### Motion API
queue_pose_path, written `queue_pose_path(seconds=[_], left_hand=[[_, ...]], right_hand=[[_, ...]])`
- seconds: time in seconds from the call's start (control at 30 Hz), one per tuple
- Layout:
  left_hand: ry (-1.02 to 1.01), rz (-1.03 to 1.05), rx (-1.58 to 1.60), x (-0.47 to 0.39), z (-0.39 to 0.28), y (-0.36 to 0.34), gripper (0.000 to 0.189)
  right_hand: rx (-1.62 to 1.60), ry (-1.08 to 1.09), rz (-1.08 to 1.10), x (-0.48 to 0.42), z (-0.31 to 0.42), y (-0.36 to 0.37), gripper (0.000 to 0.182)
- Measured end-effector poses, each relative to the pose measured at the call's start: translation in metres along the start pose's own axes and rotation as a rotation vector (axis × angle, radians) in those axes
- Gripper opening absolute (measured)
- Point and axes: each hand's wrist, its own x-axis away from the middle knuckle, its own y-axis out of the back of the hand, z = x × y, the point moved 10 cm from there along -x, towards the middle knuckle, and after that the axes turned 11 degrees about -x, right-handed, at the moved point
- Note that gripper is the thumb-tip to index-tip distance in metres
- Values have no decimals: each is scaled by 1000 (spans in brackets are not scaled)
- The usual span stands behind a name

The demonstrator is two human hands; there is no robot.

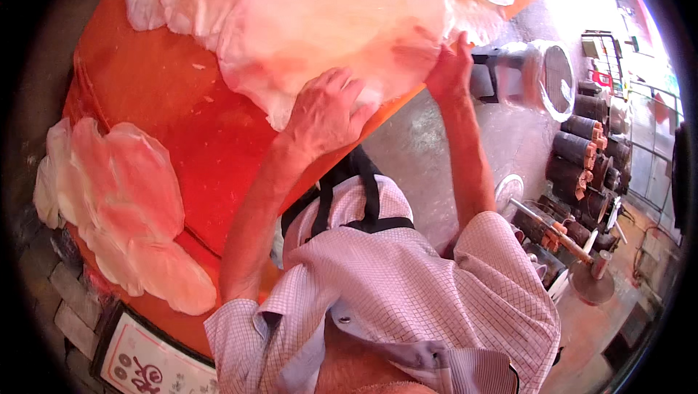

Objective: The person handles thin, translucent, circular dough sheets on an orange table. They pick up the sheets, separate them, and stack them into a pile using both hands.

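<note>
Before me a large, thin, pale round sheet (338, 18), seemingly dough, lies over other overlapping sheets on an orange-red tabletop (218, 148). My left hand (330, 108) rests on the near edge of the top sheet, fingers spread a little and thumb apart. At the sheet's right edge is my right hand (451, 69), its thumb pointing up; how its fingers meet the edge is partly hidden. A second group of overlapping pale sheets (125, 197) lies at the table's left side, some reaching past its rim.
A round-ended object (559, 80) wrapped in clear plastic stands right of the table. Beyond it, several dark cylinders (575, 148) crowd the floor, near a round metal base (594, 282). A framed board (158, 358) bearing writing leans at the lower left.
</note>
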Motion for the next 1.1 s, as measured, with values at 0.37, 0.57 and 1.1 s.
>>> queue_pose_path(seconds=[0.37, 0.57, 1.1], left_hand=[[312, -185, -236, 110, 71, -35, 52], [613, -642, -53, 138, 127, 21, 54], [1054, -574, 393, 203, 237, -30, 42]], right_hand=[[2061, 1009, -429, 45, 42, -50, 75], [2347, 594, 137, 6, -84, -47, 73], [1864, 459, 375, 12, -163, -154, 42]])
